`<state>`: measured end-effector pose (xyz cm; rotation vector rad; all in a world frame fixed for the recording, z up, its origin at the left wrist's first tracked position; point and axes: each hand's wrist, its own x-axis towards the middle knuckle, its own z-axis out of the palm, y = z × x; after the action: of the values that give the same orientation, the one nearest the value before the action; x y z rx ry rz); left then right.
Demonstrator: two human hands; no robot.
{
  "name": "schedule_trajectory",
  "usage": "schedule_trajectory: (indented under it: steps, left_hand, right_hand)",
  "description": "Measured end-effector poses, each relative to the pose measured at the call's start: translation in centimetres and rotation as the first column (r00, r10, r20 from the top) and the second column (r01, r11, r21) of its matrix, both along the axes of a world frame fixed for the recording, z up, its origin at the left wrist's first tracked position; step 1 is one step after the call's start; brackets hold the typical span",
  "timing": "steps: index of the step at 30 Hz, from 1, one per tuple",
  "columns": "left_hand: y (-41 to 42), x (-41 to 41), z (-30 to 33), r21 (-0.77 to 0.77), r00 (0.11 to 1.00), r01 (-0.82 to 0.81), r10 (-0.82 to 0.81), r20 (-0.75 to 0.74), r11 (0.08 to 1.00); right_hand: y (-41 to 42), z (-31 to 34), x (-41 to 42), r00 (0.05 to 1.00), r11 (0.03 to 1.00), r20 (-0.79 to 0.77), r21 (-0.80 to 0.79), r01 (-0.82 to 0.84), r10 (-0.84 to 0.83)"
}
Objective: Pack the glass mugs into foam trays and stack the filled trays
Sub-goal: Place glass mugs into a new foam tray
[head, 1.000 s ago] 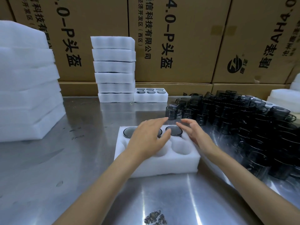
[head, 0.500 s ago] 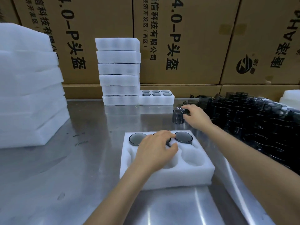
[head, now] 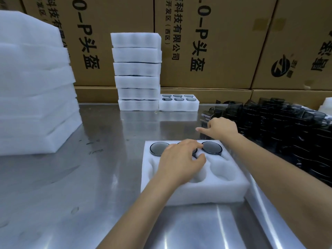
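The left hand rests relaxed on the foam tray near the counter's front edge, while the right hand, fingers curled, grips a mug beyond the tray, at the mug pile's near-left edge.

Only readable stuff is the black print on the cardboard boxes stacked along the back. Big vertical lettering says "0-P头盔" on two of them (top of the code is cut off by the frame). The middle one also has smaller columns, "科技有限公司" and "开发区(西区)". The right-hand box has a round black logo, its characters sideways and not legible
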<state>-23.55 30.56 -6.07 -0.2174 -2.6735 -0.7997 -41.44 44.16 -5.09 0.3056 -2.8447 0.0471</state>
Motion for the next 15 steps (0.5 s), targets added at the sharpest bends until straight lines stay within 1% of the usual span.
schedule_trajectory:
  steps: [2, 5, 7, 9, 11, 13, 15]
  left_hand:
    - [0.0, 0.0, 0.1, 0.001, 1.000, 0.005, -0.005, 0.012, 1.000]
    - [0.0, 0.1, 0.1, -0.006, 1.000, 0.011, -0.011, 0.015, 1.000]
    - [-0.1, 0.3, 0.1, 0.007, 1.000, 0.013, -0.013, 0.011, 1.000]
    - [-0.1, 0.4, 0.1, 0.057, 1.000, 0.019, -0.020, 0.011, 0.998]
    - [-0.2, 0.5, 0.2, 0.121, 0.999, 0.034, -0.033, -0.009, 0.992]
    - [-0.3, 0.5, 0.2, 0.177, 0.998, 0.031, -0.021, -0.054, 0.984]
    - [-0.4, 0.5, 0.2, 0.204, 0.995, -0.004, 0.025, -0.100, 0.979]
  right_hand:
    - [0.7, 0.0, 0.6, 1.000, 0.999, 0.004, -0.051, 0.007, -0.007]
    - [1.8, 0.0, 1.8, 0.997, 0.982, 0.028, -0.176, -0.062, 0.068]
    - [2.6, 0.5, 3.1, 0.993, 0.954, -0.025, -0.277, -0.116, 0.114]
    - [3.2, 1.1, 4.8, 0.976, 0.910, -0.139, -0.358, -0.207, 0.167]
    - [3.6, 1.7, 7.1, 0.935, 0.847, -0.280, -0.421, -0.324, 0.218]
    - [3.9, 2.1, 10.1, 0.882, 0.746, -0.388, -0.496, -0.445, 0.268]
    - [4.5, 2.0, 13.4, 0.841, 0.637, -0.420, -0.554, -0.535, 0.341]
